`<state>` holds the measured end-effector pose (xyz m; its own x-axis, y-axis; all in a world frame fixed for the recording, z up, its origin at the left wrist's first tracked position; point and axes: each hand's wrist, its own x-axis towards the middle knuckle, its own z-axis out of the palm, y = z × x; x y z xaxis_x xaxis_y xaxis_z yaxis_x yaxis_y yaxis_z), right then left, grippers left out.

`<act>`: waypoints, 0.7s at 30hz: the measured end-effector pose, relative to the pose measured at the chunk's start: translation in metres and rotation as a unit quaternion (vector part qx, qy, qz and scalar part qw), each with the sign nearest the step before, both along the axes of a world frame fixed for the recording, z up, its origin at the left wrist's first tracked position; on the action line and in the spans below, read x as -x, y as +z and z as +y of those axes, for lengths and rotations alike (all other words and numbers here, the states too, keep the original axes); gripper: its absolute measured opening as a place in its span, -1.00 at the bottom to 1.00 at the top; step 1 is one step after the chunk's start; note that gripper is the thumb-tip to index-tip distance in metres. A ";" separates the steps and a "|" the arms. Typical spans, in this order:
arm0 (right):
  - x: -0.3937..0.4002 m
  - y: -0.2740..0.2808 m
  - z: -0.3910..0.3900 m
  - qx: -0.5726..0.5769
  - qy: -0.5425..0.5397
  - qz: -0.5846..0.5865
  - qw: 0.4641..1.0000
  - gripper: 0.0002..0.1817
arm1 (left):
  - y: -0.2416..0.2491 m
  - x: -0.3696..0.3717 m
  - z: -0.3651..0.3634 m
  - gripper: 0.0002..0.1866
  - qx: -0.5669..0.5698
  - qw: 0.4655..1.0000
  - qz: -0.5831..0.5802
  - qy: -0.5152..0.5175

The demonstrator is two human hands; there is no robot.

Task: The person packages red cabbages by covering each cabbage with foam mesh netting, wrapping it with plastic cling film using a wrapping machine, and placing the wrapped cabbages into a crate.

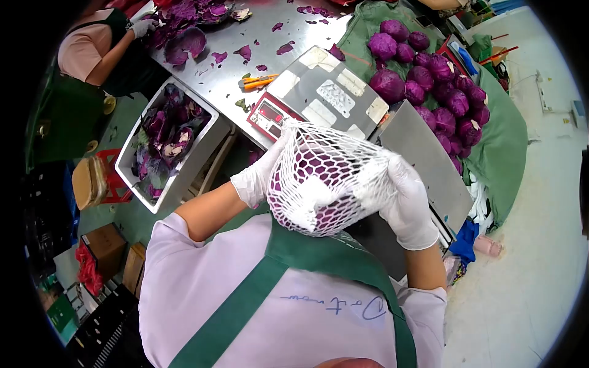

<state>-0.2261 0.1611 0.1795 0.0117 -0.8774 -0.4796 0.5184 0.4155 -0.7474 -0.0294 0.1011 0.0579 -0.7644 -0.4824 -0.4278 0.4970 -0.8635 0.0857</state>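
Note:
A white foam net is stretched around purple cabbage, close to my chest. My left hand, in a white glove, grips the net's left edge. On the other side my right hand, gloved too, has its fingers closed on the net's right part. White areas of the cabbage or net show through at the middle. Just beyond the net stands a scale with a red display panel.
Many purple cabbages lie on green cloth at the right. A white bin holds leaf scraps at the left. Orange-handled knives and loose leaves lie on the metal table. A co-worker's gloved hand touches leaves.

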 end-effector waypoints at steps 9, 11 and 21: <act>0.063 0.009 0.072 0.201 0.376 0.137 0.894 -0.41 | 0.006 0.063 0.049 -0.47 0.035 0.999 -0.016 -0.033; 0.090 -0.021 0.084 0.129 0.128 -0.124 0.975 -0.39 | 0.031 0.080 0.064 -0.50 0.056 0.998 -0.024 -0.006; 0.120 -0.052 0.204 -0.106 0.025 -0.261 0.959 -0.33 | 0.073 0.135 0.135 -0.67 0.087 0.989 0.115 0.022</act>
